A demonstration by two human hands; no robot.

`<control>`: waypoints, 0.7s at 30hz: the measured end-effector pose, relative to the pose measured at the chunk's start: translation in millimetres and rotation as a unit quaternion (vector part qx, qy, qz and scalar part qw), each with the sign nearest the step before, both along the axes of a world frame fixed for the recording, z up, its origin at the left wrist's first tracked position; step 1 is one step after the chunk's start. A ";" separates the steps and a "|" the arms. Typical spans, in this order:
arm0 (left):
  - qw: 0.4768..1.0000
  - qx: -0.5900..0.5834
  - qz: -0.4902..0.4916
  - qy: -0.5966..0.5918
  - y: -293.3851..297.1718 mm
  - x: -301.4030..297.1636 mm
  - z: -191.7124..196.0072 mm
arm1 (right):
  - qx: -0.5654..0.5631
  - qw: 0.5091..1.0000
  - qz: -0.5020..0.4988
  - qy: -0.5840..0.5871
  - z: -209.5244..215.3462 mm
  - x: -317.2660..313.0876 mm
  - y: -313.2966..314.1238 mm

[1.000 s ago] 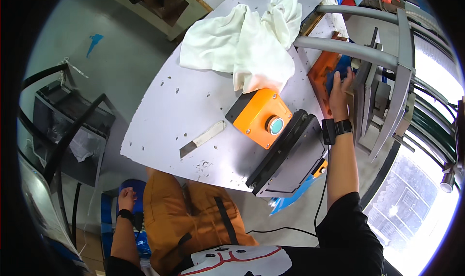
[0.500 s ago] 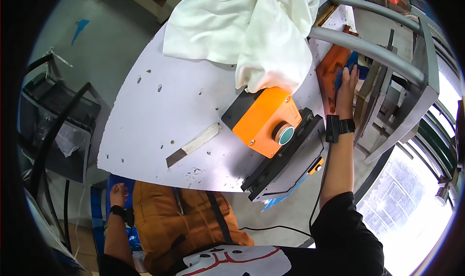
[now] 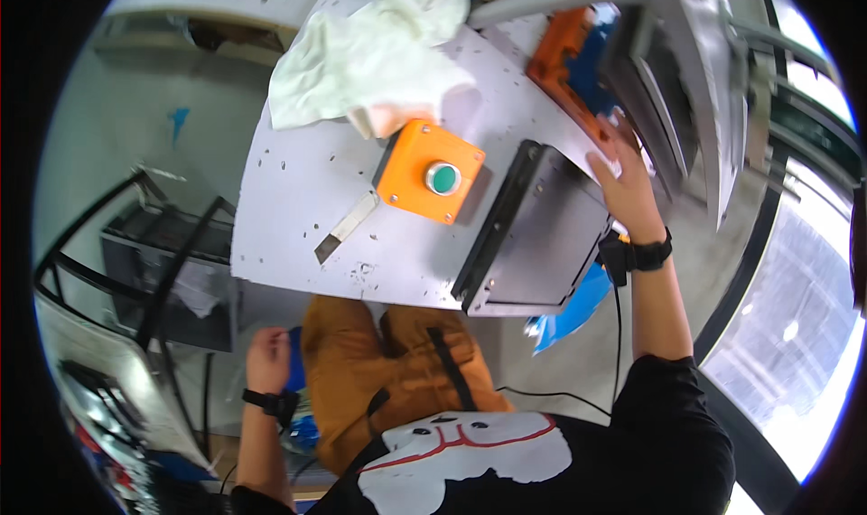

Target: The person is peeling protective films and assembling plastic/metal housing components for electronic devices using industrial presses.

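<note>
Button box (image 3: pixel 428 173) on worktop (image 3: pixel 282 226)
To its right, spread right hand (image 3: pixel 629 190) near orange tray (image 3: pixel 549 66); below-left, left hand (image 3: pixel 269 361), grip unclear.

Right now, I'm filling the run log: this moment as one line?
right hand: open, near orange tray | left hand: beside trousers | button box, cloth: on table

Wrinkled, matt white cloth (image 3: pixel 352 68) is being shown on a smooth, pitted counter (image 3: pixel 293 199); satiny orange plastic is being displayed by a button box (image 3: pixel 406 176), similar plastic by an orange tray (image 3: pixel 545 61), and smooth, metallic-looking grey by a flat case (image 3: pixel 553 230).
</note>
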State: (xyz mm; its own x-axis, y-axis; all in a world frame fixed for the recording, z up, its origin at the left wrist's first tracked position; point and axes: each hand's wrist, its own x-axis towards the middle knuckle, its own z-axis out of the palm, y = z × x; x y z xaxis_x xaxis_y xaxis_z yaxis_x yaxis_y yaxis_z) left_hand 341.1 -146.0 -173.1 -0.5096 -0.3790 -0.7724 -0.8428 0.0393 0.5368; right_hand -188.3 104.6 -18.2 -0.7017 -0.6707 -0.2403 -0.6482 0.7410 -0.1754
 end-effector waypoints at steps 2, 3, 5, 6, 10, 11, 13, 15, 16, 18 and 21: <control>0.980 -0.058 -0.097 0.163 -8.9 -58.5 55.4 | -0.082 0.991 -0.017 -0.109 31.3 39.0 11.2; 0.982 -0.013 -0.066 0.175 -9.6 -91.7 82.5 | -0.112 0.985 -0.024 -0.128 46.4 54.2 19.1; 0.960 -0.075 -0.082 0.255 -4.3 -165.9 119.0 | -0.152 0.971 -0.163 -0.085 53.6 63.4 84.6; 0.958 -0.121 -0.078 0.248 -0.4 -198.1 131.2 | -0.176 0.944 -0.274 -0.052 49.7 69.9 129.1; 0.954 -0.157 -0.046 0.250 -8.0 -286.6 131.2 | -0.178 0.819 -0.532 -0.122 33.7 72.5 225.6; 0.962 -0.119 -0.046 0.240 -10.0 -299.2 127.7 | -0.189 0.810 -0.543 -0.117 30.7 73.6 237.0; 0.968 -0.087 -0.059 0.229 -11.6 -315.9 127.5 | -0.088 0.838 -0.512 -0.168 17.0 77.0 253.5; 0.986 -0.039 -0.074 0.147 -14.3 -326.5 130.3 | -0.078 0.835 -0.518 -0.166 18.5 75.5 255.3; 0.984 -0.048 -0.083 0.147 -16.9 -329.7 131.3 | -0.060 0.840 -0.514 -0.166 21.6 73.7 250.3; 0.987 -0.075 -0.095 0.105 -23.0 -331.5 133.4 | -0.076 0.834 -0.511 -0.194 21.7 68.8 242.6; 0.986 -0.082 -0.114 0.090 -22.8 -340.9 136.5 | -0.080 0.839 -0.478 -0.247 17.8 57.1 248.5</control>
